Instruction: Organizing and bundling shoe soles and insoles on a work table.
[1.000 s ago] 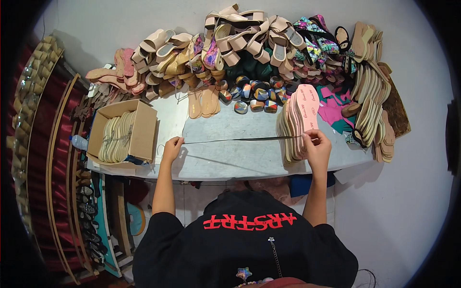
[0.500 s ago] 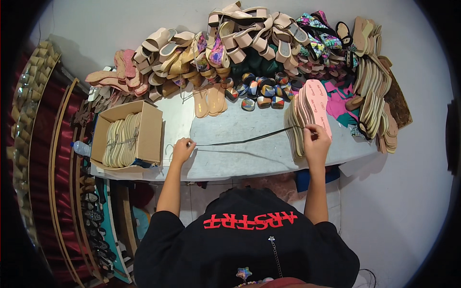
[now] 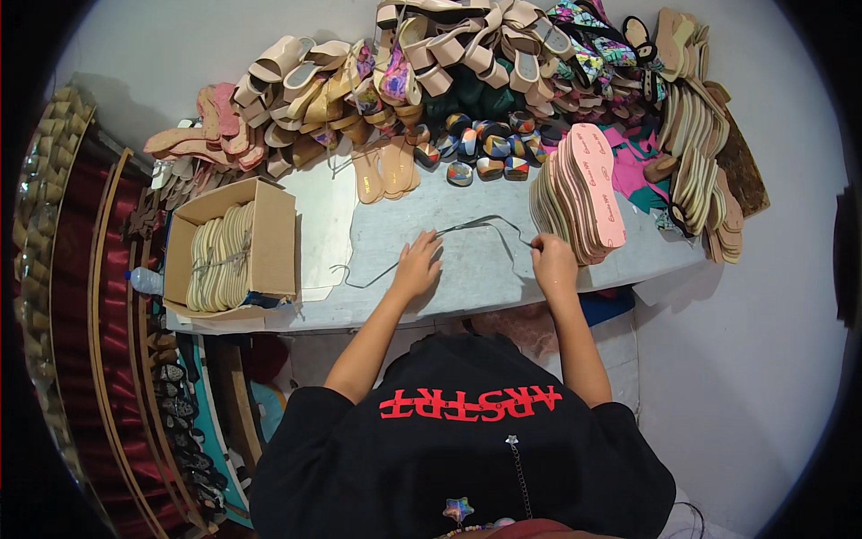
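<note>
A thin dark strip lies slack across the pale tabletop, bent into a loose arch between my hands. My left hand rests on the table over part of it, its fingers stretched out. From under that hand the strip runs left to a curled end. My right hand pinches the strip's other stretch between thumb and fingertips, beside the near left edge of a tall stack of insoles. On top of that stack lies a pink insole.
A cardboard box holding tied insoles stands at the left, beside a plastic bottle. Flat tan insoles and patterned heels lie farther back. Heaped sandals line the wall; more insoles are piled at the right.
The strip was stretched taut and is now slack on the table. My left hand moved right and its fingers opened. My right hand moved a little left, off the insole stack.
</note>
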Demonstrator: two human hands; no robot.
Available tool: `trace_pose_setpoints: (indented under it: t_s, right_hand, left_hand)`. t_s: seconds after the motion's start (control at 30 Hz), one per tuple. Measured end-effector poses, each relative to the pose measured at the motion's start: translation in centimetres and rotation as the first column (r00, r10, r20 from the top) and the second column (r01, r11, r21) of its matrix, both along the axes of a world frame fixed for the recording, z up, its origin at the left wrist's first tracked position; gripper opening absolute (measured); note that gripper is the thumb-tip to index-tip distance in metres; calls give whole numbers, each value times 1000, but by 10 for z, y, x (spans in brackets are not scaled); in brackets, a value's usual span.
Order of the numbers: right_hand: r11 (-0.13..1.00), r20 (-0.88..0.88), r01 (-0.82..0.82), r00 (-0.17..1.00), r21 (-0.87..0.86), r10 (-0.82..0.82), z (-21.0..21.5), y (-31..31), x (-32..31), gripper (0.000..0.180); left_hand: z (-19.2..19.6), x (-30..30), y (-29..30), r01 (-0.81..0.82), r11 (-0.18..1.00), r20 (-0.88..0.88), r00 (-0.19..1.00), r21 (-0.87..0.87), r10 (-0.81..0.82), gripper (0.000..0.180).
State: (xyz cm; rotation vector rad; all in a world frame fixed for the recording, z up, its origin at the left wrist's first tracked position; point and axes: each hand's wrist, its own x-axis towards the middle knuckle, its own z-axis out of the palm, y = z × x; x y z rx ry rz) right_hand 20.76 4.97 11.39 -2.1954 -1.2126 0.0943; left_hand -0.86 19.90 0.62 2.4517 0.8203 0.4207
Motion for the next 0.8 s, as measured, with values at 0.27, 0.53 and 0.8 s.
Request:
trace_pose_setpoints:
  t_s: [0.27, 0.53, 0.8]
  right_hand:
    - [874, 61, -12, 997, -487, 48, -23, -9, -15, 41]
    - [940, 8, -99, 994, -327, 108, -94, 28, -11, 31]
    - [962, 19, -89, 995, -260, 97, -129, 27, 5, 11]
  left_hand:
    - [-31, 9, -20, -102, 992, -49, 993, 80, 107, 49]
    - [-9, -12, -14, -297, 945, 123, 952, 138, 281, 32]
    - [-18, -71, -13, -672, 716, 67, 736, 191, 673, 16]
